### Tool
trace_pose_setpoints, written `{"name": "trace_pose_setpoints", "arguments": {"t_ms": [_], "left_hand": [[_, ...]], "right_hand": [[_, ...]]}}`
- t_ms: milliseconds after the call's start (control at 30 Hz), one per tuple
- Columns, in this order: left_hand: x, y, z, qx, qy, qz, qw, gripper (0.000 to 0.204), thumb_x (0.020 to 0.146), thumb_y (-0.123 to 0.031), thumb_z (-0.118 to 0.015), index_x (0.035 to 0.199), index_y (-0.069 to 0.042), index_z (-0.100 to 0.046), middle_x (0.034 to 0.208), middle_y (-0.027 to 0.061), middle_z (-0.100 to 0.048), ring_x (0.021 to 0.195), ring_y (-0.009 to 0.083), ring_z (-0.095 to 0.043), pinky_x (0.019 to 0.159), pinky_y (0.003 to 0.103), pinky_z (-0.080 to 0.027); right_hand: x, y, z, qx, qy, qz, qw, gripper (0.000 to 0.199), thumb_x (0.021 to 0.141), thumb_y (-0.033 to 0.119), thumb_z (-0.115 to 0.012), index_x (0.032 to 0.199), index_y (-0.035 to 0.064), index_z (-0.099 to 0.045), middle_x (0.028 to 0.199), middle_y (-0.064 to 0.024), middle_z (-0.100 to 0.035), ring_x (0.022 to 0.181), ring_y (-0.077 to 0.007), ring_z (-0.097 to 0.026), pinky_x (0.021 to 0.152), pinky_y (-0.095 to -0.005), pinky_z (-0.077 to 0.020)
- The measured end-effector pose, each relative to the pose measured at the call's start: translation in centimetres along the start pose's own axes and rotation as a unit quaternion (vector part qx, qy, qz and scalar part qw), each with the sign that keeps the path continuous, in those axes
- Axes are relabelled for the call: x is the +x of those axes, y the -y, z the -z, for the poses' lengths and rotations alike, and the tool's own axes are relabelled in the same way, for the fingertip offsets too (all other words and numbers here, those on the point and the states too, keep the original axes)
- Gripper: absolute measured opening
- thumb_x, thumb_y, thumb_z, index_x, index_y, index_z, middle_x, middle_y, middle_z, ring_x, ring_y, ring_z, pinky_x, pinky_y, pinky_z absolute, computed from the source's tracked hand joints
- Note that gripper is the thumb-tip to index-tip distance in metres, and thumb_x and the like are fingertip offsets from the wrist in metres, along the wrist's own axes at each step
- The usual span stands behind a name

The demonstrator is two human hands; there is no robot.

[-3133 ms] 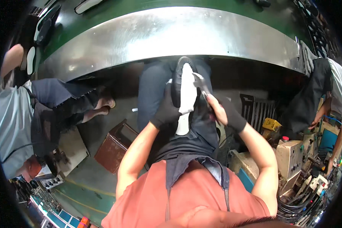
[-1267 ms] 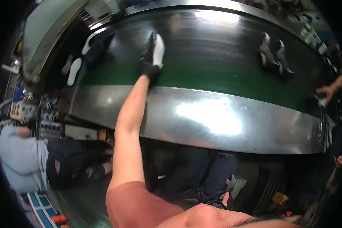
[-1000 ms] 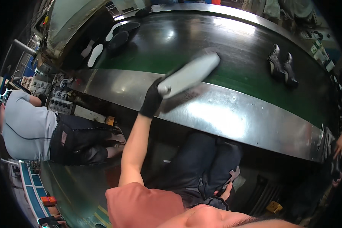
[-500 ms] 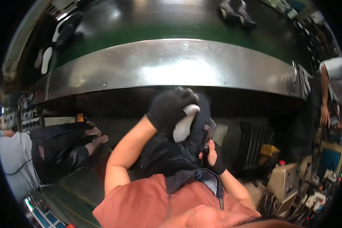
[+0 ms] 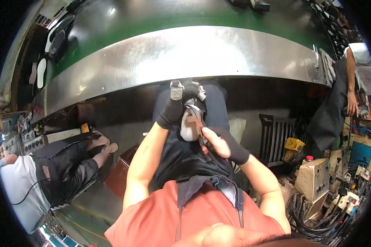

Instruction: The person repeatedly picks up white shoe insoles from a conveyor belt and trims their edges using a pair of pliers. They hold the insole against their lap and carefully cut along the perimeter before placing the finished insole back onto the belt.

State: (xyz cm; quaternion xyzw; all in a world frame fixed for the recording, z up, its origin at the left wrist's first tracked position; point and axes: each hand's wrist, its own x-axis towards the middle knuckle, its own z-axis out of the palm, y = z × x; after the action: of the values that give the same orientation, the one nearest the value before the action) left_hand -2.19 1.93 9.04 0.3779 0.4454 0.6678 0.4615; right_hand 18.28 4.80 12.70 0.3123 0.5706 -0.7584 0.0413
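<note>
Look, near the polished steel ledge the black-gloved left hand curls round a dark, pale-bottomed shoe, the bare-fingered right hand clenches a grey metal tool, and a slip could gouge it!

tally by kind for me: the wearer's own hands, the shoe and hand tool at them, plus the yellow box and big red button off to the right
hands: 2 (left hand, right hand)
shoe: 1
hand tool: 1
yellow box: 1
red button: 1
total: 6
</note>
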Motion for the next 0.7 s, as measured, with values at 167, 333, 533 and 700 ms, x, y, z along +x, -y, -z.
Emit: {"name": "trace_pose_setpoints", "arguments": {"t_ms": [167, 333, 533, 700], "left_hand": [[-0.9, -0.7, 0.4, 0.078, -0.016, -0.034, 0.996, 0.080, 0.096, -0.063, -0.020, 0.078, -0.002, -0.070, 0.088, 0.0071, -0.069, 0.104, 0.0234, -0.058, 0.107, 0.041, -0.032], [-7.9, -3.8, -2.2, 0.067, 0.014, 0.046, 0.997, 0.059, 0.088, -0.039, -0.058, 0.130, 0.002, -0.048, 0.133, 0.0203, -0.049, 0.133, 0.0295, -0.039, 0.114, 0.043, -0.021], [-12.9, -5.2, -4.3, 0.147, 0.020, 0.081, 0.986, 0.098, 0.062, -0.035, -0.087, 0.138, 0.000, -0.036, 0.139, 0.0187, -0.041, 0.135, 0.0349, -0.034, 0.112, 0.046, -0.024], [-11.6, -5.5, -3.9, 0.213, 0.043, 0.014, 0.976, 0.091, 0.068, -0.043, -0.082, 0.137, -0.001, -0.040, 0.139, 0.0180, -0.042, 0.136, 0.0360, -0.033, 0.113, 0.048, -0.022]], "right_hand": [[3.9, -8.6, -4.0, -0.111, -0.165, 0.172, 0.965, 0.027, 0.097, 0.022, -0.048, 0.088, 0.0027, -0.064, 0.067, -0.0103, -0.064, 0.064, -0.0245, -0.063, 0.063, -0.0361, -0.0473], [-0.9, -5.9, -4.3, -0.214, -0.039, 0.153, 0.964, 0.019, 0.091, 0.020, -0.056, 0.102, 0.0047, -0.059, 0.085, -0.0110, -0.063, 0.076, -0.0234, -0.059, 0.069, -0.0380, -0.0453], [-4.5, -8.0, -3.5, -0.197, 0.054, 0.115, 0.972, 0.025, 0.089, 0.021, -0.057, 0.108, 0.0056, -0.060, 0.090, -0.0156, -0.064, 0.082, -0.0280, -0.062, 0.074, -0.0416, -0.0461], [-4.6, -9.8, -2.7, -0.204, 0.067, 0.087, 0.973, 0.026, 0.089, 0.022, -0.057, 0.108, 0.0056, -0.061, 0.091, -0.0171, -0.065, 0.083, -0.0294, -0.063, 0.075, -0.0426, -0.0468]]}}
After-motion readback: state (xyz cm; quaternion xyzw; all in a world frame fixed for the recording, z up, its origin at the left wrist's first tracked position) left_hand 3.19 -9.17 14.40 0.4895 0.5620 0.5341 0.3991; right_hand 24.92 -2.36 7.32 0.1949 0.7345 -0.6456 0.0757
